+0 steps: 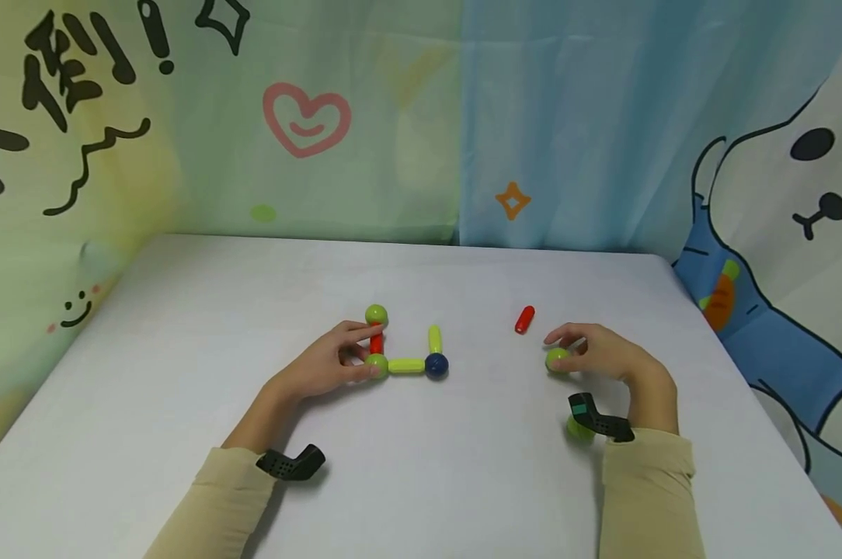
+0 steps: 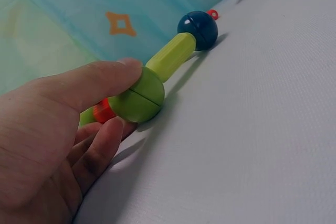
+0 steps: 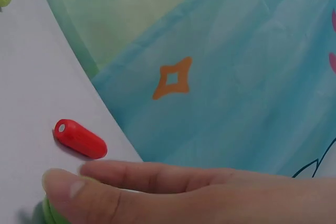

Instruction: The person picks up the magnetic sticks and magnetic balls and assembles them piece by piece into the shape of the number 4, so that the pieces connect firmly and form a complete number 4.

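Observation:
My left hand (image 1: 333, 359) grips the near left corner of a joined frame, with the thumb on a green ball (image 2: 140, 98) and fingers by a red rod (image 1: 377, 342). Another green ball (image 1: 376, 314) caps that rod's far end. From the gripped ball a yellow-green rod (image 1: 407, 366) runs right to a dark blue ball (image 1: 436, 366), where a second yellow-green rod (image 1: 435, 339) points away. On the right, my right hand (image 1: 606, 353) pinches a loose green ball (image 1: 557, 359) at the tabletop. In the right wrist view the thumb covers most of this ball.
A loose red rod (image 1: 524, 320) lies just beyond my right hand. Another green ball (image 1: 579, 428) sits near the right wrist, partly hidden by the black wrist camera (image 1: 599, 420). The white table (image 1: 421, 481) ends at a printed curtain (image 1: 568, 124) behind.

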Available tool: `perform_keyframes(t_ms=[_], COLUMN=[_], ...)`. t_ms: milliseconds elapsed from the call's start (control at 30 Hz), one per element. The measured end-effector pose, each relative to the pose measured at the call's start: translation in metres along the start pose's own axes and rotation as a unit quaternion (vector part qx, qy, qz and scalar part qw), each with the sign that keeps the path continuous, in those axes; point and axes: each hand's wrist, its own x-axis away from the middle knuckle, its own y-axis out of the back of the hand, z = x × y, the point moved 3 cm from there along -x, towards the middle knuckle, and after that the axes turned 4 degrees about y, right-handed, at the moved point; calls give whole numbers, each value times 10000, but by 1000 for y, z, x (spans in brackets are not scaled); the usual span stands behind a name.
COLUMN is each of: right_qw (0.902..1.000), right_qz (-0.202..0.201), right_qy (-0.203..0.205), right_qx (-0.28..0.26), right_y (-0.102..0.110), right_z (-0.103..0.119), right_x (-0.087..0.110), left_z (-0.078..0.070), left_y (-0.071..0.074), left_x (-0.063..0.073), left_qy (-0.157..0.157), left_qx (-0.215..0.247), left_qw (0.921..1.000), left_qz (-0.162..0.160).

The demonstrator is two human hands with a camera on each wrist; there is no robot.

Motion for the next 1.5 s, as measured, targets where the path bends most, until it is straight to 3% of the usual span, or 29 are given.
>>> perform_keyframes(t_ms=[233,700,1067,1267,1500], right_qw=[9994,9975,9854,9798,9758], right_qz=[-5,-215,-855,-1307,-1510], right_qy=[270,345,1019,957,891], right_qx=[-233,-583,-1067,-1173,-1309], right_y=[-3,1,3,4,-7], right_z=[-6,-1,11,19,26], right_x=[-1,0,-7,-13,-24], left_z=[-3,0,-1,-4,-2], left_y=[1,0,1,2,1], left_x=[1,1,0,-4,1], left_qy=[-40,-36,-14,-82,-17], left_qx=[26,-45,-13,43,6], left_qw=[10000,10000,10000,10000,10000], left_qz=[2,-37,-27,-14,-42])
